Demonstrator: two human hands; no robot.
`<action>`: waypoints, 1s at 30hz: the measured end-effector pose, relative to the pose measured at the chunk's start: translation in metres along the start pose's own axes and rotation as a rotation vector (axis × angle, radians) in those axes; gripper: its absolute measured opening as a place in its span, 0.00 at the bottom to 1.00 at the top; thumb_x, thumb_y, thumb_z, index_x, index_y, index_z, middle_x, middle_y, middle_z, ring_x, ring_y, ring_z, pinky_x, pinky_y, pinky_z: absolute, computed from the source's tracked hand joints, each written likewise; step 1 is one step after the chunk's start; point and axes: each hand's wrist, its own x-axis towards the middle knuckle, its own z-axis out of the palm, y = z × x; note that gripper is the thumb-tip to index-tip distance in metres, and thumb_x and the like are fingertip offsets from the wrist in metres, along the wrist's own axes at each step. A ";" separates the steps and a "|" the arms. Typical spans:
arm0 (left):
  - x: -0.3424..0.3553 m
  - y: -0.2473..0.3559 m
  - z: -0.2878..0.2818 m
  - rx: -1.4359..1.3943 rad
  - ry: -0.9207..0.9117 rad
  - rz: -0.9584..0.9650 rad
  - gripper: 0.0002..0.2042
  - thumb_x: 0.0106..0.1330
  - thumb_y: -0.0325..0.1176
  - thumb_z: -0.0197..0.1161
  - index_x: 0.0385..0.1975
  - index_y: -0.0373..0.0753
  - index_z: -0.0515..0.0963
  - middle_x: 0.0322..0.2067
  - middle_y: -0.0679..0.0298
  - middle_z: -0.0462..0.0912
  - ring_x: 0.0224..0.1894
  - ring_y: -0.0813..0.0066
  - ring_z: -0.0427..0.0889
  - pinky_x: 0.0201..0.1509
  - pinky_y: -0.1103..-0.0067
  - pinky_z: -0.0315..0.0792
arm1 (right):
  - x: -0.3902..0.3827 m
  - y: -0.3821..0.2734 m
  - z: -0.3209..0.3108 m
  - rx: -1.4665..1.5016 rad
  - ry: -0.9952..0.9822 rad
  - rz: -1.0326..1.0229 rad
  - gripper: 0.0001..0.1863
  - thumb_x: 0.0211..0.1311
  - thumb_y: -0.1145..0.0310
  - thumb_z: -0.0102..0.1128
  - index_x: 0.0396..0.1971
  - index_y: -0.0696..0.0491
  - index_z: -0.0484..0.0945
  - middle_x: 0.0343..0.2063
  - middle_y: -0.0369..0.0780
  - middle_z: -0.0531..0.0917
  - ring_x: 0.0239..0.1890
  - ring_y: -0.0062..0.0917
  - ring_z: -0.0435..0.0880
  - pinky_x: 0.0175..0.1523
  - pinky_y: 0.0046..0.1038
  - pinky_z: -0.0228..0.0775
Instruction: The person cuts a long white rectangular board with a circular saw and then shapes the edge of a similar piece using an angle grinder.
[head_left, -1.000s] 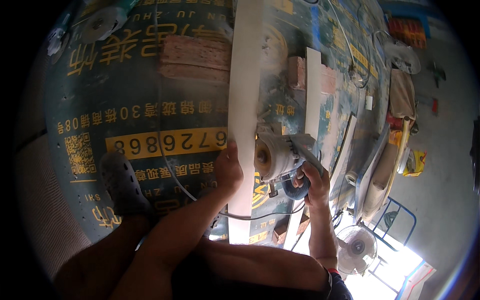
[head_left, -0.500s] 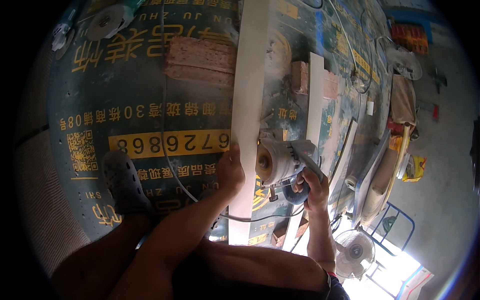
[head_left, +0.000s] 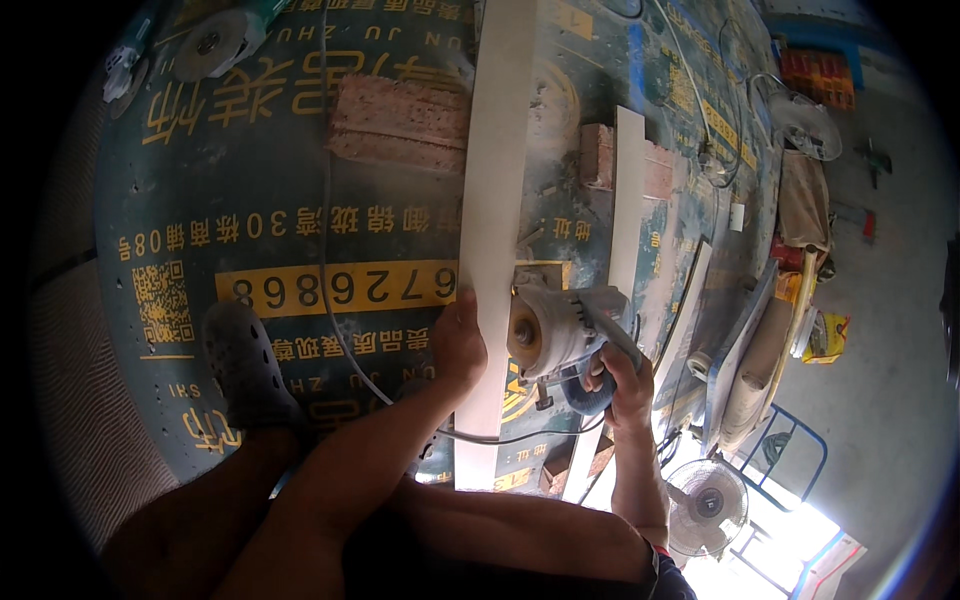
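A long pale strip (head_left: 495, 150), like a tile or stone strip, runs from the far edge toward me. My left hand (head_left: 460, 340) is closed on its left edge, with the fingertips partly hidden. Against the strip's right edge sits a handheld power cutter (head_left: 560, 325) with a round metal hub. My right hand (head_left: 627, 385) wraps round the cutter's handle, and its blade is hard to make out. From the cutter a grey cable (head_left: 490, 439) crosses the strip and loops to the left. Reddish bricks (head_left: 400, 120) lie beneath or beside the strip's far part.
A second pale strip (head_left: 627, 200) rests across another brick (head_left: 598, 158) on the right. Angle grinders (head_left: 212, 45) lie at the far left. My shoe (head_left: 245, 355) stands on the printed green sheet (head_left: 270, 190). A fan (head_left: 708, 503) and a rolled bundle (head_left: 755, 375) are at the right.
The cutter and my right hand have shifted slightly left and toward me. The strip has moved a little left, with my left hand still on it.
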 end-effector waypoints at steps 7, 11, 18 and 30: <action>0.002 -0.004 0.000 0.042 0.010 0.023 0.30 0.78 0.57 0.39 0.47 0.35 0.80 0.41 0.44 0.83 0.49 0.43 0.80 0.53 0.60 0.70 | -0.002 0.007 -0.006 0.005 -0.036 -0.014 0.15 0.63 0.62 0.64 0.31 0.61 0.78 0.22 0.39 0.78 0.21 0.21 0.76 0.28 0.24 0.68; 0.000 0.003 -0.001 0.046 -0.002 0.018 0.30 0.78 0.56 0.39 0.47 0.34 0.79 0.41 0.43 0.83 0.50 0.42 0.80 0.54 0.60 0.70 | -0.004 0.008 -0.004 0.004 -0.021 -0.020 0.15 0.63 0.62 0.63 0.31 0.61 0.78 0.22 0.39 0.78 0.21 0.21 0.76 0.28 0.24 0.68; 0.000 0.000 -0.002 0.033 -0.013 0.087 0.28 0.78 0.55 0.41 0.47 0.34 0.80 0.42 0.45 0.84 0.50 0.44 0.81 0.54 0.61 0.70 | -0.010 0.012 0.000 -0.030 0.029 -0.056 0.14 0.63 0.64 0.60 0.29 0.61 0.77 0.19 0.40 0.77 0.19 0.22 0.74 0.27 0.26 0.67; 0.001 -0.001 0.001 0.071 0.017 0.064 0.30 0.78 0.57 0.37 0.48 0.35 0.79 0.43 0.44 0.83 0.52 0.42 0.79 0.55 0.60 0.70 | -0.013 0.018 -0.001 -0.054 0.020 -0.088 0.14 0.63 0.64 0.57 0.27 0.61 0.76 0.16 0.40 0.75 0.17 0.24 0.73 0.26 0.27 0.67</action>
